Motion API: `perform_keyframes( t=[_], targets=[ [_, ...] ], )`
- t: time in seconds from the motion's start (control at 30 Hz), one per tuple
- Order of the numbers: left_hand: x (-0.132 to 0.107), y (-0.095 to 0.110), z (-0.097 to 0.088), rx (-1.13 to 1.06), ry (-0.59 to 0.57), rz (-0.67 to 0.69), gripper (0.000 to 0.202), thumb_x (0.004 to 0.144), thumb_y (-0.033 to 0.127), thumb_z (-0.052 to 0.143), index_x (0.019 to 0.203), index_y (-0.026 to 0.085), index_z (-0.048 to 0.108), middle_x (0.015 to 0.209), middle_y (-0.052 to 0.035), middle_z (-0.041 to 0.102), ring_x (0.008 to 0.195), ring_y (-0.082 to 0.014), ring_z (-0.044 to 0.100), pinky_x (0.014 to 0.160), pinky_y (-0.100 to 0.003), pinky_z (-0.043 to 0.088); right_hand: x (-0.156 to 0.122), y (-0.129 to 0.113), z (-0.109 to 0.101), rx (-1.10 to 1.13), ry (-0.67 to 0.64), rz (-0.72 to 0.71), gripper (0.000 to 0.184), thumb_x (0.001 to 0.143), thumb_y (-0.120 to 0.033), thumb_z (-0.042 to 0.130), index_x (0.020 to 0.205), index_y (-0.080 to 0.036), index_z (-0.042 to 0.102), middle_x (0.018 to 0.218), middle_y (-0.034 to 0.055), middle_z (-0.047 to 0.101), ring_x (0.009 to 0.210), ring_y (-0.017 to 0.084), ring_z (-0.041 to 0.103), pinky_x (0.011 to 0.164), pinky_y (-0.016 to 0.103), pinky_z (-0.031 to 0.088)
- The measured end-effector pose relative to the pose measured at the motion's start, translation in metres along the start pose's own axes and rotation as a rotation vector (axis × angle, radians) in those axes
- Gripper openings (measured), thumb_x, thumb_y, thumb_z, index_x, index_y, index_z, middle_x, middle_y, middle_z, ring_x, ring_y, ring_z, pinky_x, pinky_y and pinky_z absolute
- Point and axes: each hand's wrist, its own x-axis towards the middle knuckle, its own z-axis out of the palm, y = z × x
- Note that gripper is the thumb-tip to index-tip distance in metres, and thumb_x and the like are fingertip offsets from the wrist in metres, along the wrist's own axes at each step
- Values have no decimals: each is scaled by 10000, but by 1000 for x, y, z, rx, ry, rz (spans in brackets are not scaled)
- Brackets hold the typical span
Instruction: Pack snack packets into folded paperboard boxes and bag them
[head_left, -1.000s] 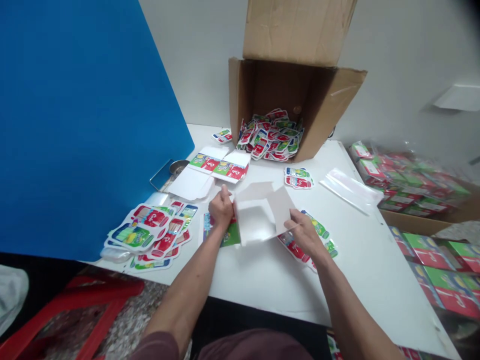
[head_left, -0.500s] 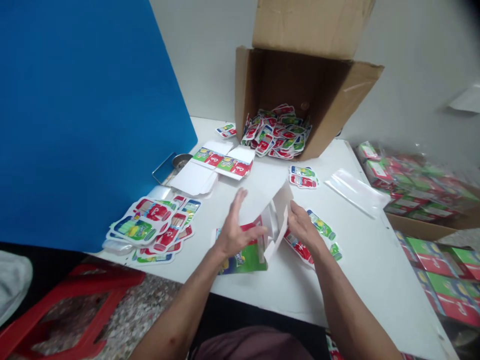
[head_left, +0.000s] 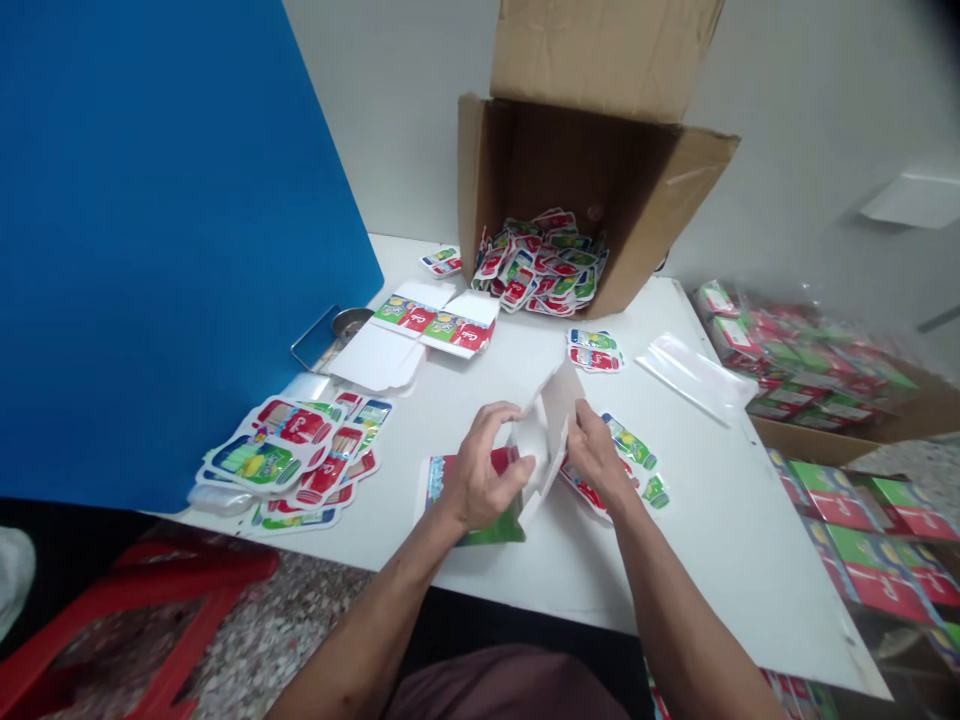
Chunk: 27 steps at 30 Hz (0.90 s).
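A partly unfolded printed carton (head_left: 559,410) stands tilted over the table, its white inside flaps spread and its red and green print facing down. My left hand (head_left: 487,470) is curled round its left side, with the fingers at the top edge and the thumb at the opening. At the other side my right hand (head_left: 596,450) pinches the right panel; its fingertips are partly hidden behind it. Just beyond the right hand lie jar-shaped packets (head_left: 634,445), red and green. Flat cartons (head_left: 382,355) rest farther back on the left.
A cardboard box (head_left: 675,220) on its side holds many packets (head_left: 540,265). More packets (head_left: 277,450) are piled at the left, beside a blue panel (head_left: 172,250). Clear plastic bags (head_left: 697,380) lie at the right. Packed cartons (head_left: 847,500) stand beyond the table's right edge.
My left hand has gone from spread fingers to curled round the carton's side. The right hand keeps its hold on the panel. The whole view has shifted slightly.
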Motion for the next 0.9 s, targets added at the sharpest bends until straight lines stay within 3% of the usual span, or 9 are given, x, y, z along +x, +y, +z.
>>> perform_keyframes(
  t=[0.17,0.27,0.37,0.47,0.57,0.7,0.73,0.8,0.9],
  targets=[
    [-6,-20,-10,45,156,-65,235,881,358,586,1065,218,543,1025,-76,636,997,-266,646,965,-427,519,-9,5,-1,40,18,8,473,842,-264,512,1291,-235,660,1234,85,715,1025,270,644,922,396,504],
    [0,-32,-22,277,311,-7,323,860,392,612,1115,203,555,1051,-93,614,1016,-292,610,965,-452,497,-16,11,1,48,64,65,713,830,-290,547,1539,-237,489,1361,130,658,1099,290,651,953,441,519],
    [12,-41,-35,428,441,2,328,887,405,580,1137,192,580,1077,-110,616,1064,-319,581,993,-474,467,-22,14,3,87,43,74,787,819,-334,598,1585,-246,438,1416,145,630,1200,313,632,964,453,534],
    [17,-48,-38,391,422,-95,336,945,425,515,1177,192,586,1052,-98,617,1066,-309,573,1001,-467,452,-27,18,8,232,-9,101,726,809,-359,625,1522,-268,524,1438,115,631,1267,312,611,972,425,535],
    [10,-53,-33,208,363,-136,528,994,605,404,1291,187,530,1039,-81,575,1034,-280,576,993,-447,466,-26,23,15,391,-20,224,608,805,-384,623,1397,-249,621,1330,97,698,1139,292,665,884,385,558],
    [-14,-62,-20,98,297,-18,982,786,910,466,1420,162,420,1143,-107,516,1081,-304,566,1008,-475,491,-24,23,18,449,21,278,517,774,-357,593,1274,-230,625,1007,38,745,838,234,662,736,344,544],
    [-20,-64,-17,118,276,-38,976,758,889,550,1408,171,428,1144,-103,518,1083,-305,570,1005,-480,498,-25,22,18,418,27,255,436,764,-338,583,1182,-231,642,929,21,728,785,220,637,705,329,528],
    [-32,-66,-12,158,221,-108,767,794,717,693,1323,201,489,1135,-92,539,1082,-294,587,1005,-478,512,-28,16,18,333,52,210,237,750,-307,568,968,-239,634,808,-1,673,725,204,587,663,309,492],
    [-43,-58,-9,77,160,-105,509,904,493,667,1305,221,512,1267,-121,557,1217,-303,581,1090,-498,486,-32,10,20,251,99,225,69,743,-270,533,807,-253,555,718,-18,587,682,195,538,615,301,449]
  ],
)
